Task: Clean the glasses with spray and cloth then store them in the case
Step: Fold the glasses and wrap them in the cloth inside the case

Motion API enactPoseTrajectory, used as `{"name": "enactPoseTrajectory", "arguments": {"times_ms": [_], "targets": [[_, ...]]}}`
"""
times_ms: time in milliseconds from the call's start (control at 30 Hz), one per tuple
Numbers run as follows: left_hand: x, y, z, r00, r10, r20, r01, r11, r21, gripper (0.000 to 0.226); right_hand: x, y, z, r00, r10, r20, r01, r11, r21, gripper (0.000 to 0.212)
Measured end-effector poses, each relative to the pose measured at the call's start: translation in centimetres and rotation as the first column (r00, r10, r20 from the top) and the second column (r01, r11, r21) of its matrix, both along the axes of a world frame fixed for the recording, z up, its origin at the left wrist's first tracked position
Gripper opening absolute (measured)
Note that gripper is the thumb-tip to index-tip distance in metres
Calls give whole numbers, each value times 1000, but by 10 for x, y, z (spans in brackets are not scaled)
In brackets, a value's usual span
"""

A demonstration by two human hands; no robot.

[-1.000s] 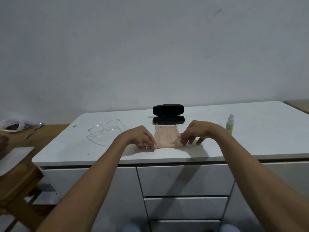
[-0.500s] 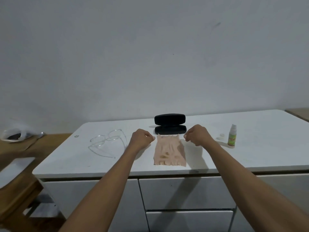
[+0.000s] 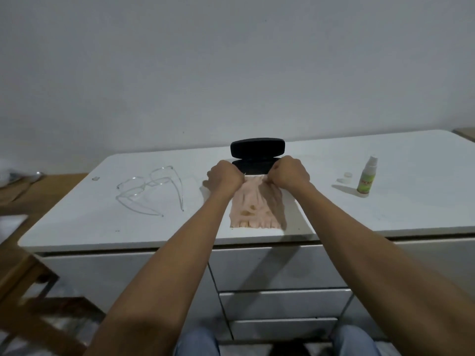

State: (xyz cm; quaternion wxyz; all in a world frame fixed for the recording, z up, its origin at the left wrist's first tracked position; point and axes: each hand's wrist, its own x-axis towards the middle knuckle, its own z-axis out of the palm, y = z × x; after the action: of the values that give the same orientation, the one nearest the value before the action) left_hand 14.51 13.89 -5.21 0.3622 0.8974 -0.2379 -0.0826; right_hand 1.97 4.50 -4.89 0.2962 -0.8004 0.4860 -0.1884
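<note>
A peach cloth (image 3: 257, 209) lies stretched flat on the white cabinet top (image 3: 359, 217), reaching from the case to the front edge. My left hand (image 3: 225, 176) pinches its far left corner and my right hand (image 3: 290, 173) pinches its far right corner, both fists closed. Just behind my hands the black glasses case (image 3: 257, 149) stands open with its lid up. Clear-framed glasses (image 3: 151, 187) rest unfolded on the top, to the left of my left hand. A small spray bottle (image 3: 367, 179) with a green label stands upright at the right.
A small white cap (image 3: 347, 176) lies beside the spray bottle. Drawers (image 3: 280, 268) run below the cabinet's front edge. A wooden table (image 3: 33, 183) and wooden chair (image 3: 23, 286) are at the left. A plain wall rises behind.
Both hands moved from the cloth's near edge to its far corners by the case, and the cloth now lies spread out lengthwise. The camera has shifted closer.
</note>
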Motion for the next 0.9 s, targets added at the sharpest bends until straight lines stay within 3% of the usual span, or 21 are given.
{"name": "enactPoseTrajectory", "arguments": {"times_ms": [200, 467, 533, 633, 900], "targets": [[4, 6, 5, 996, -7, -85, -4, 991, -134, 16, -5, -4, 0, 991, -77, 111, 78, 997, -1, 9], [6, 16, -5, 994, -41, 97, 50, 995, -88, 14, -5, -2, -4, 990, -93, 105, 92, 996, 19, 18], [7, 17, -6, 993, -50, 109, 59, 995, -74, 12, -5, 0, -1, 989, -103, 107, 102, 995, 19, 26], [10, 18, -7, 991, -65, 118, 73, 995, -62, 9, -6, 0, 2, 994, -87, 69, 87, 996, 1, 12], [14, 21, -9, 990, -67, 126, 80, 992, -97, 13, -9, 3, -1, 992, -96, 79, 108, 981, -163, 18]]}}
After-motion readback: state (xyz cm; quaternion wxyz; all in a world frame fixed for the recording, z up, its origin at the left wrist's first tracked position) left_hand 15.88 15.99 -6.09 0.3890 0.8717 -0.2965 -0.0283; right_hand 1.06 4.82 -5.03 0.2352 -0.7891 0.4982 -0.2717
